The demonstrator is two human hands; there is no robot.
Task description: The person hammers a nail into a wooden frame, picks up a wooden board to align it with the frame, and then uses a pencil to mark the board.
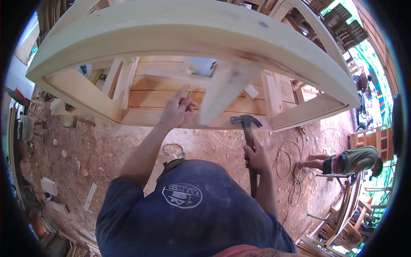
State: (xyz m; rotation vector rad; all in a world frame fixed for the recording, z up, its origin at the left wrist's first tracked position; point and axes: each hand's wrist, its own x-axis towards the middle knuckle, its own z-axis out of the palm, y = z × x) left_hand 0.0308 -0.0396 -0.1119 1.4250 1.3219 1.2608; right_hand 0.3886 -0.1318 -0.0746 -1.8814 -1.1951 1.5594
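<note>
A large pale wooden frame point(188, 32) stands in front of me, its curved top rail nearest the camera. My left hand point(174, 112) is at the lower rail, index finger stretched out and the other fingers curled around what looks like a thin nail point(189, 94). In my right hand point(258, 156) is a claw hammer point(248, 130), gripped by its handle, the head close to the lower rail. Between the hands a pale tapered board point(224, 92) slants across the opening, partly smeared. Behind it lie orange-brown planks point(147, 96).
A person point(357, 159) bends over a wooden bench at the right. Loops of cord point(284, 160) lie on the dusty floor. Wood offcuts point(49, 186) are scattered at the left. Stacked timber point(342, 222) fills the lower right.
</note>
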